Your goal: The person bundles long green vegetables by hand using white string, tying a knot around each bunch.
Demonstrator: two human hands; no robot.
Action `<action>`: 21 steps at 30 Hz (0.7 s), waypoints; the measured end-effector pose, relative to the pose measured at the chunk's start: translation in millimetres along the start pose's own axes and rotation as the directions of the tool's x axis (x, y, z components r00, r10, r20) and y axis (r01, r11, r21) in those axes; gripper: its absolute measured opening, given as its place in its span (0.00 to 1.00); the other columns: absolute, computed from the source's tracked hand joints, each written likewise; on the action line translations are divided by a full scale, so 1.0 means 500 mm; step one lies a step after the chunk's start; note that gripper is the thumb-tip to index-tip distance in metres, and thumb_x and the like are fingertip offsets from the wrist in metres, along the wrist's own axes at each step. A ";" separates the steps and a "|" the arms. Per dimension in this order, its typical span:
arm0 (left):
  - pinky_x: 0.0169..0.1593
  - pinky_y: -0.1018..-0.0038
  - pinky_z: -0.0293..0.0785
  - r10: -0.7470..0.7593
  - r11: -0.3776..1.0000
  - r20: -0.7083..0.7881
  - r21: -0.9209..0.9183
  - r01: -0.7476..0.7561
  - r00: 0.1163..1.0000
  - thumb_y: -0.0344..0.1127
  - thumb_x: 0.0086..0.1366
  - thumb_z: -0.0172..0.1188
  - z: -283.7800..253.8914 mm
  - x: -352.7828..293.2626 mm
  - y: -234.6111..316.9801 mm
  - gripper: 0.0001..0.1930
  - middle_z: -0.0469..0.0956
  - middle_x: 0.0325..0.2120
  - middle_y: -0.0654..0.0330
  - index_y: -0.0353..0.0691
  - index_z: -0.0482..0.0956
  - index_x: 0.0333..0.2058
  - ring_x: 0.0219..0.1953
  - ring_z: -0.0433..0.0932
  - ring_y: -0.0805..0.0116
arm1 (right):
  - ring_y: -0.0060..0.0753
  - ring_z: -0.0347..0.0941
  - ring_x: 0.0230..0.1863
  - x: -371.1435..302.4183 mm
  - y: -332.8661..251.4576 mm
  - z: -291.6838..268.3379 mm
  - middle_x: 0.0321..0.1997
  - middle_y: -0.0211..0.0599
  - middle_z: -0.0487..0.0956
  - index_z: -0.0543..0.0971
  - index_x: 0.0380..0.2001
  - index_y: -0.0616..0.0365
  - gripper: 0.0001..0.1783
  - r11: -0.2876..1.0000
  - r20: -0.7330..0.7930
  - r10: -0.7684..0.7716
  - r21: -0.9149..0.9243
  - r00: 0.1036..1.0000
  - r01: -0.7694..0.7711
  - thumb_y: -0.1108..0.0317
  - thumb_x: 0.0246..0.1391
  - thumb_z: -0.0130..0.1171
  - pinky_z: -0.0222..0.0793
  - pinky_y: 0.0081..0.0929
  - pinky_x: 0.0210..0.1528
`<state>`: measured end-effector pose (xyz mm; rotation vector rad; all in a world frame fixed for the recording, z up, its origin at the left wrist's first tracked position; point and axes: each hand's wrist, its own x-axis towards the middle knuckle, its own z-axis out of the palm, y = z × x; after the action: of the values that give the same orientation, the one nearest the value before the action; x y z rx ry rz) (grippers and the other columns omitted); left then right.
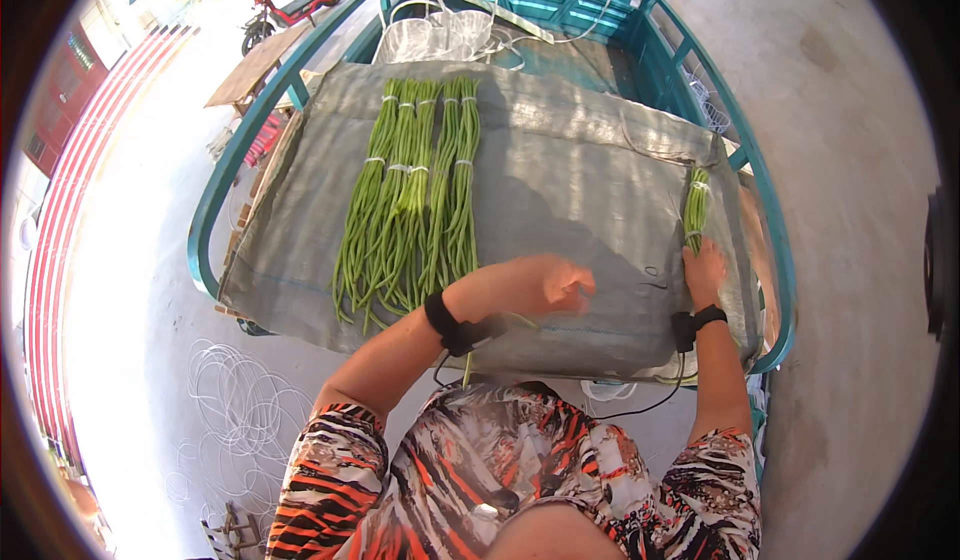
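Several tied bundles of long green yard-long beans (408, 195) lie side by side on a grey woven sheet (590, 190), left of centre. White ties band them near the top and lower down. At the sheet's right side, my right hand (706, 268) is closed round the lower part of a separate bundle of beans (697, 200), which has a white tie near its top. My left hand (568, 285) is over the sheet's near middle, fingers curled in and slightly blurred. Whether it holds anything is hidden. Black bands circle both wrists.
The sheet covers a teal-railed cart bed (205, 225). Clear plastic bags (440, 35) sit at its far end. Loose white strapping (240, 395) coils on the ground at left. Beyond the left rail are a wooden board (258, 65) and a red scooter (290, 5).
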<state>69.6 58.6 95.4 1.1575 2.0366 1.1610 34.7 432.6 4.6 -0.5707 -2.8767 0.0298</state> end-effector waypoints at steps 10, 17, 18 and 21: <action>0.49 0.74 0.68 -0.240 0.760 0.005 -0.621 0.191 0.971 0.41 0.64 0.53 -0.043 0.063 -0.145 0.16 0.75 0.42 0.58 0.39 0.72 0.46 0.44 0.74 0.68 | 0.51 0.59 0.57 -0.142 -0.096 -0.023 0.59 0.45 0.62 0.58 0.59 0.55 0.32 0.976 0.011 -0.190 0.110 0.982 0.187 0.66 0.50 0.54 0.54 0.44 0.58; 0.50 0.74 0.69 -0.178 0.687 0.050 -0.708 0.161 0.983 0.36 0.64 0.53 -0.018 0.060 -0.239 0.15 0.73 0.43 0.56 0.36 0.70 0.47 0.46 0.73 0.67 | 0.52 0.59 0.57 -0.170 -0.129 -0.020 0.60 0.45 0.62 0.60 0.58 0.55 0.30 0.971 -0.079 -0.214 0.091 0.974 0.220 0.69 0.49 0.53 0.53 0.42 0.60; 0.50 0.73 0.69 -0.150 0.644 0.019 -0.756 0.112 0.989 0.35 0.64 0.52 -0.018 0.058 -0.245 0.15 0.73 0.43 0.55 0.35 0.70 0.47 0.46 0.73 0.67 | 0.51 0.61 0.56 -0.171 -0.127 -0.016 0.58 0.46 0.64 0.63 0.56 0.56 0.28 0.969 -0.125 -0.208 0.109 0.970 0.222 0.69 0.49 0.53 0.55 0.41 0.58; 0.52 0.72 0.69 -0.178 0.549 0.009 -0.829 0.107 0.984 0.34 0.64 0.52 -0.018 0.055 -0.251 0.15 0.73 0.43 0.54 0.33 0.70 0.47 0.46 0.73 0.65 | 0.45 0.68 0.49 -0.123 -0.086 0.005 0.48 0.45 0.72 0.71 0.47 0.59 0.20 0.829 -0.161 -0.056 0.542 0.985 0.136 0.69 0.49 0.54 0.62 0.36 0.52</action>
<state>-3.7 44.8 -9.7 0.4404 1.2574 1.8017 73.7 369.6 -7.6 -0.2936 -2.5679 0.7502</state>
